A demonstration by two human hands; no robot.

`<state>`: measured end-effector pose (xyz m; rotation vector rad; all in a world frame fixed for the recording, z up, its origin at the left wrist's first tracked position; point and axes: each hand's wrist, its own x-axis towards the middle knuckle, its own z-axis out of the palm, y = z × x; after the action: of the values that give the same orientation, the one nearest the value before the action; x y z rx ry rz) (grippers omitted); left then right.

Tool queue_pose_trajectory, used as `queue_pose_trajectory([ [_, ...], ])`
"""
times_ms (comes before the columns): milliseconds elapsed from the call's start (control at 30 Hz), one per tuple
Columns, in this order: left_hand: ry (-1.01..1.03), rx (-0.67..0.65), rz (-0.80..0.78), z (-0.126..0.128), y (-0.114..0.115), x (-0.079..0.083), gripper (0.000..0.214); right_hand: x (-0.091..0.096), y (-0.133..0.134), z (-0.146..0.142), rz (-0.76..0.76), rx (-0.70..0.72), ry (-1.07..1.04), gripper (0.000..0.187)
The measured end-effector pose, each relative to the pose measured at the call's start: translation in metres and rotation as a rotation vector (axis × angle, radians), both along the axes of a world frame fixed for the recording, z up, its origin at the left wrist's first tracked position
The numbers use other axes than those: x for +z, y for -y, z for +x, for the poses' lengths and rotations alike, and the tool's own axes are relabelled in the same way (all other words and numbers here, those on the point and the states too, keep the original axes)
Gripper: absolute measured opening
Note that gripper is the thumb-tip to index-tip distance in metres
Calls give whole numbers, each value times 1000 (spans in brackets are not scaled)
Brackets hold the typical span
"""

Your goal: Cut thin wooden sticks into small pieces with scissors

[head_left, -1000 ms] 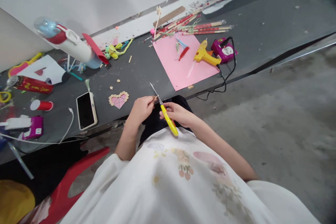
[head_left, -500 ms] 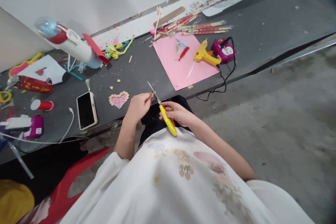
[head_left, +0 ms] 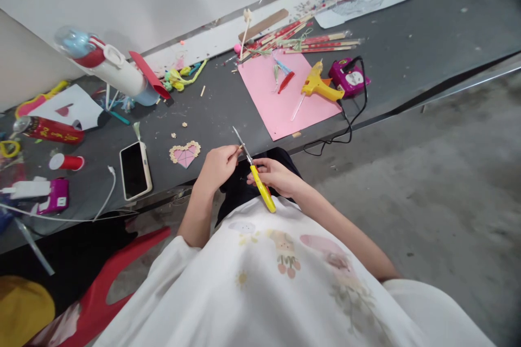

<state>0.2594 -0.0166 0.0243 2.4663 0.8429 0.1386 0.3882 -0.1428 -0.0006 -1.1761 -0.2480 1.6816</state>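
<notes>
My right hand (head_left: 277, 176) is closed around the yellow-and-red handles of a pair of scissors (head_left: 262, 190), just off the table's front edge. Their metal blades point up and left, past the fingertips of my left hand (head_left: 220, 167). That left hand pinches a small, pale wooden stick (head_left: 240, 147), whose tip shows against the blades; most of it is hidden by the fingers. Left of my left hand, a pink heart (head_left: 186, 154) edged with small pale pieces lies on the dark table. Two loose pale pieces (head_left: 184, 124) rest just above it.
A yellow glue gun (head_left: 319, 85) lies on a pink sheet (head_left: 268, 111), its cord hanging over the table edge. Left are a phone (head_left: 135, 172), red thread spool (head_left: 67, 162), red can (head_left: 55, 130) and tilted bottle (head_left: 118, 73). Wrapped sticks (head_left: 317, 43) lie behind.
Both hands and the scissors have shifted very slightly to the right in view. The white paper at the back right lies differently, its far corner lower. My grips look the same.
</notes>
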Motion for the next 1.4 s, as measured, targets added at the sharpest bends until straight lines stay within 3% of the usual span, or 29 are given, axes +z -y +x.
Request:
queue_pose_trajectory([
  [333,-14,-62,-20,0,4,-6,33,11,-1,3,4,-3,-40,31],
  [1000,-78,10,19,1,0,0,31,2,2,-2,-25,-15,4,33],
  [1400,-42,-13,-29,0,2,-4,30,8,-1,0,-10,-14,22,32],
])
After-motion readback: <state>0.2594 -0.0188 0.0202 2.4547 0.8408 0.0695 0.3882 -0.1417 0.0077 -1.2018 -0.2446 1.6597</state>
